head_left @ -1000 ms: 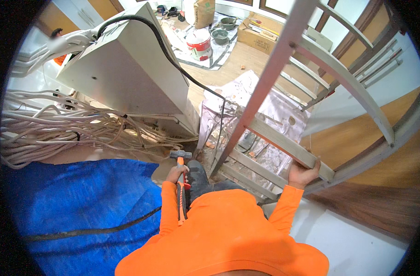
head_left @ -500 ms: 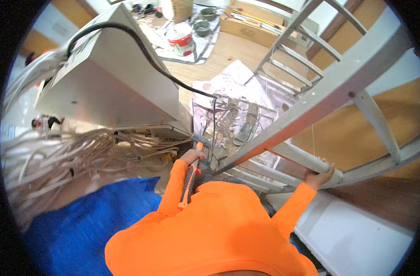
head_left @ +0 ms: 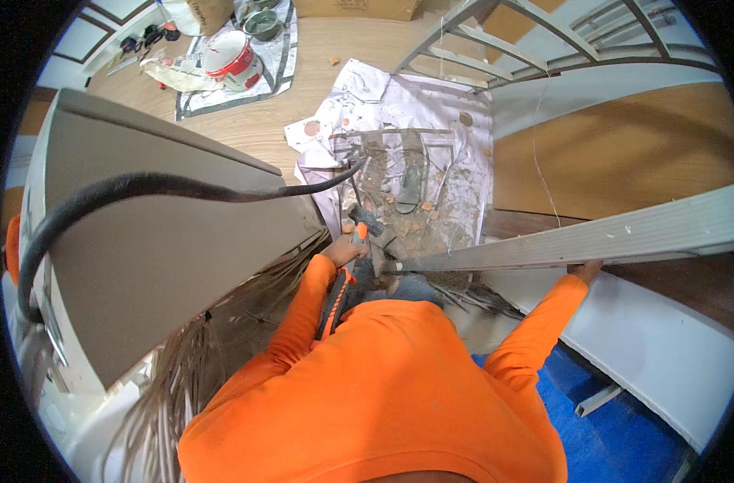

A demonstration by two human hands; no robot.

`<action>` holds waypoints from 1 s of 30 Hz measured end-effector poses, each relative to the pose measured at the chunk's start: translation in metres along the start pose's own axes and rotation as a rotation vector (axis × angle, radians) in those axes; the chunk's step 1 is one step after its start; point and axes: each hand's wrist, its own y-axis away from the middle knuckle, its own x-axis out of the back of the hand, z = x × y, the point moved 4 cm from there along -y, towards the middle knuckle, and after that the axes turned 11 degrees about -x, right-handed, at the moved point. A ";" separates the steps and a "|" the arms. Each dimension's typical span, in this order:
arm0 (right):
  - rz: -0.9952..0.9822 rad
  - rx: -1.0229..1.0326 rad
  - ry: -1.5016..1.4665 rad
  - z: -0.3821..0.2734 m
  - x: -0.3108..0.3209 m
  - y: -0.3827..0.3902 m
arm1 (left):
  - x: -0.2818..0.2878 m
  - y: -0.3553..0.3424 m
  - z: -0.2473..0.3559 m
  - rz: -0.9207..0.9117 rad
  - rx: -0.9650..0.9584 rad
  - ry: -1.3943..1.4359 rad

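Observation:
My left hand (head_left: 345,250) is closed round the handle of a hammer (head_left: 369,219), just below its dark head. The black and orange lower handle runs down along my orange sleeve. My right hand (head_left: 586,271) grips the near rail of a metal ladder (head_left: 544,239) to the right; the rail hides most of its fingers. Ahead of the hammer lies a dirty white sheet (head_left: 351,105) strewn with rubble, with a dark sandal (head_left: 410,187) on it.
A grey cabinet (head_left: 174,249) stands at left, with a thick black cable (head_left: 174,187) arching across it and bundled wires (head_left: 182,378) below. Another ladder frame (head_left: 536,60) stands at far right. A red-and-white bucket (head_left: 234,60) is at far left; blue sheeting (head_left: 608,435) lies lower right.
My view has shifted, and the cabinet now sits lower and farther left. The ladder's near rail appears edge-on, its rungs no longer showing beside my right hand. The hammer stays in my left hand.

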 end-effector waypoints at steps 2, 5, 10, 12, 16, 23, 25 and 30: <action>0.031 -0.026 -0.026 -0.004 -0.010 -0.002 | 0.006 0.003 -0.008 -0.014 0.006 0.035; 0.049 -0.037 -0.049 -0.007 -0.018 0.004 | 0.013 0.010 -0.021 -0.035 -0.012 0.077; 0.070 -0.047 -0.075 -0.003 -0.016 0.005 | 0.024 0.016 -0.047 -0.074 0.074 0.017; 0.072 -0.054 -0.088 0.000 -0.014 0.002 | 0.025 0.021 -0.053 -0.086 0.149 0.050; 0.068 -0.066 -0.123 0.008 -0.008 0.006 | 0.023 0.029 -0.037 -0.055 0.075 0.121; 0.108 -0.094 -0.281 0.015 -0.002 0.000 | 0.025 0.026 -0.026 -0.078 0.028 0.124; 0.103 -0.114 -0.321 0.007 -0.024 0.026 | 0.021 0.027 -0.001 -0.093 -0.035 0.119; -0.027 -0.137 -0.357 0.000 -0.042 0.028 | 0.024 0.001 -0.031 -0.262 -0.029 0.204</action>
